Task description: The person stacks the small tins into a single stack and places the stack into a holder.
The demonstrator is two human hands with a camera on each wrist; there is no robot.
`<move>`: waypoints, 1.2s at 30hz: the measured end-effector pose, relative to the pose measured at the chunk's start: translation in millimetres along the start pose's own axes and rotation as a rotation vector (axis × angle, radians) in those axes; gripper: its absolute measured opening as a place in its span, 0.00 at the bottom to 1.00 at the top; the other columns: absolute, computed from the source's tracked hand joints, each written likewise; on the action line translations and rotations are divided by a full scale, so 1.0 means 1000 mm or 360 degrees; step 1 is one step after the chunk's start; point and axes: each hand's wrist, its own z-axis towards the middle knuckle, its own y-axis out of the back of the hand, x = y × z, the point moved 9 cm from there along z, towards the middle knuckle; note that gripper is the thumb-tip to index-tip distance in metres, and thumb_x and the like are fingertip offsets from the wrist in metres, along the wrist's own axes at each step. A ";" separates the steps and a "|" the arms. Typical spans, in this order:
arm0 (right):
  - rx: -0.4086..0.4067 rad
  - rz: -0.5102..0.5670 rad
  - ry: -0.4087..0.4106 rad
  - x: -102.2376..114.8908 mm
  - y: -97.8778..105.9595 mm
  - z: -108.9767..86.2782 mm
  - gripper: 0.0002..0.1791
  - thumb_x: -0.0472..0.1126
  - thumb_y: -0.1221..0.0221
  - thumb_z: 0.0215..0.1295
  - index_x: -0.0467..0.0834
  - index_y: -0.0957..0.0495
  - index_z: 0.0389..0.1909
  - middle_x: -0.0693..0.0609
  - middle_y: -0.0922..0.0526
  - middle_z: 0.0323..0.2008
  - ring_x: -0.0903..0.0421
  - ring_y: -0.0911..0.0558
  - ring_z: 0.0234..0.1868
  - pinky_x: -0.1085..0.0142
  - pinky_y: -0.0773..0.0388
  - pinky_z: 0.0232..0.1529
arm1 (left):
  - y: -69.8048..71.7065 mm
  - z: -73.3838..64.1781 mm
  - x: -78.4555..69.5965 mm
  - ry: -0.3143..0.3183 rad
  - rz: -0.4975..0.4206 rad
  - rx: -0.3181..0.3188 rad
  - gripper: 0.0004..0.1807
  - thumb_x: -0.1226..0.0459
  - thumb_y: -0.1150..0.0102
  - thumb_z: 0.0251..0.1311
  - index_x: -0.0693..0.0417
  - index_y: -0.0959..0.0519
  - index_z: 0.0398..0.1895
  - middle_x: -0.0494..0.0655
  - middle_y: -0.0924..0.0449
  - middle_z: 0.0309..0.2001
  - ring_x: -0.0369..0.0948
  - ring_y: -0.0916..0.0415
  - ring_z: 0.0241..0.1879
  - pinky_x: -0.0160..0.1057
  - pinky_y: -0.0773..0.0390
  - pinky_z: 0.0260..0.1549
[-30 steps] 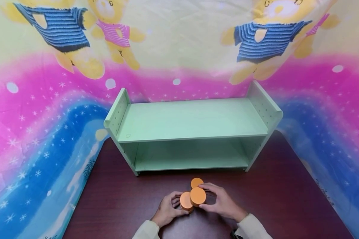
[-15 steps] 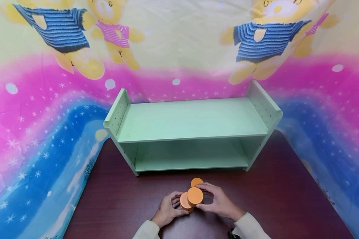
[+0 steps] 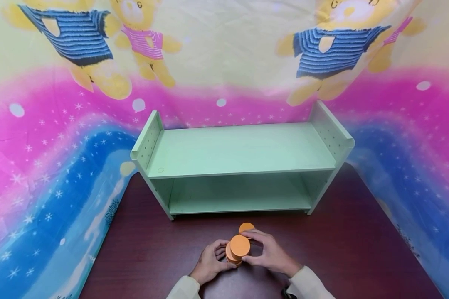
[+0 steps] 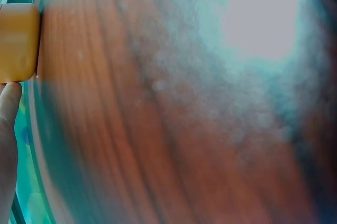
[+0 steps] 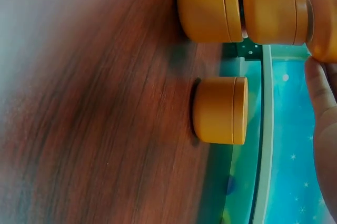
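Note:
Several small round orange jars with lids are here. My left hand (image 3: 208, 263) curls around a stack of two of them (image 3: 228, 254), thumb at the near side and fingers at the far side. Another orange jar (image 3: 240, 246) is pinched between the thumb and fingers of my right hand (image 3: 272, 254), over the top of the stack and overlapping it in the head view. In the right wrist view this held jar (image 5: 324, 21) sits right at the upper stacked jar's lid (image 5: 299, 6). One more jar (image 5: 217, 111) stands alone on the table, just behind the stack.
A pale green two-tier shelf (image 3: 232, 149) with raised side panels stands at the back of the dark reddish-brown table (image 3: 142, 253). Behind and beside the table hangs a colourful cloth (image 3: 217, 74) printed with teddy bears.
My right hand has moved left with its jar, which now covers more of the stack in the head view. My left hand and the lone jar have stayed in place.

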 end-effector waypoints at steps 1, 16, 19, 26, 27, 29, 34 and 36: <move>0.0006 0.0010 0.0003 0.000 -0.001 0.000 0.31 0.42 0.27 0.59 0.40 0.25 0.63 0.42 0.21 0.58 0.54 0.22 0.58 0.61 0.19 0.55 | 0.000 0.000 0.000 -0.0003 0.0011 0.0001 0.32 0.75 0.21 0.42 0.64 0.23 0.54 0.57 0.21 0.55 0.52 0.23 0.57 0.37 0.21 0.55; 0.0060 0.0050 -0.0095 -0.003 -0.007 0.005 0.32 0.43 0.28 0.60 0.38 0.26 0.64 0.45 0.21 0.58 0.54 0.21 0.58 0.57 0.19 0.56 | 0.001 0.002 0.003 0.0011 0.0042 0.0014 0.32 0.71 0.20 0.43 0.63 0.23 0.54 0.56 0.21 0.54 0.50 0.22 0.56 0.37 0.21 0.55; 0.0074 0.0075 -0.0109 -0.004 -0.009 0.006 0.32 0.44 0.29 0.61 0.40 0.26 0.64 0.45 0.22 0.59 0.54 0.21 0.58 0.56 0.19 0.56 | 0.000 0.002 0.006 0.0024 0.0022 0.0016 0.32 0.71 0.20 0.43 0.62 0.23 0.54 0.55 0.21 0.55 0.51 0.23 0.57 0.36 0.22 0.56; 0.0087 0.0104 -0.0111 -0.007 -0.012 0.006 0.32 0.44 0.30 0.62 0.41 0.27 0.65 0.45 0.22 0.59 0.53 0.22 0.59 0.59 0.20 0.57 | 0.001 0.003 0.007 0.0034 0.0009 0.0020 0.32 0.71 0.20 0.43 0.63 0.23 0.54 0.56 0.21 0.55 0.52 0.23 0.57 0.36 0.21 0.55; 0.0087 0.0111 -0.0107 -0.006 -0.012 0.007 0.32 0.43 0.30 0.62 0.41 0.27 0.65 0.45 0.22 0.59 0.53 0.22 0.59 0.58 0.20 0.57 | 0.001 0.003 0.007 0.0039 0.0010 0.0021 0.32 0.71 0.20 0.43 0.63 0.23 0.54 0.56 0.21 0.54 0.52 0.23 0.57 0.36 0.21 0.55; 0.0082 0.0118 -0.0095 -0.006 -0.013 0.007 0.32 0.43 0.29 0.61 0.41 0.27 0.65 0.45 0.23 0.59 0.53 0.22 0.58 0.57 0.20 0.57 | 0.001 0.003 0.007 0.0042 0.0015 0.0026 0.32 0.70 0.20 0.43 0.63 0.23 0.54 0.55 0.20 0.54 0.51 0.22 0.56 0.36 0.21 0.55; 0.0063 0.0108 -0.0067 -0.002 -0.012 0.008 0.32 0.41 0.29 0.60 0.40 0.27 0.65 0.44 0.23 0.59 0.54 0.21 0.58 0.58 0.19 0.56 | 0.000 0.002 0.004 0.0019 0.0008 0.0042 0.32 0.71 0.20 0.43 0.65 0.24 0.54 0.56 0.20 0.54 0.48 0.22 0.56 0.36 0.21 0.55; 0.0063 0.0104 -0.0072 -0.001 -0.012 0.009 0.32 0.41 0.28 0.60 0.40 0.27 0.65 0.44 0.23 0.59 0.54 0.21 0.58 0.58 0.19 0.56 | 0.000 0.002 0.003 0.0020 -0.0002 0.0044 0.32 0.71 0.20 0.44 0.65 0.24 0.54 0.56 0.20 0.54 0.48 0.22 0.56 0.36 0.21 0.55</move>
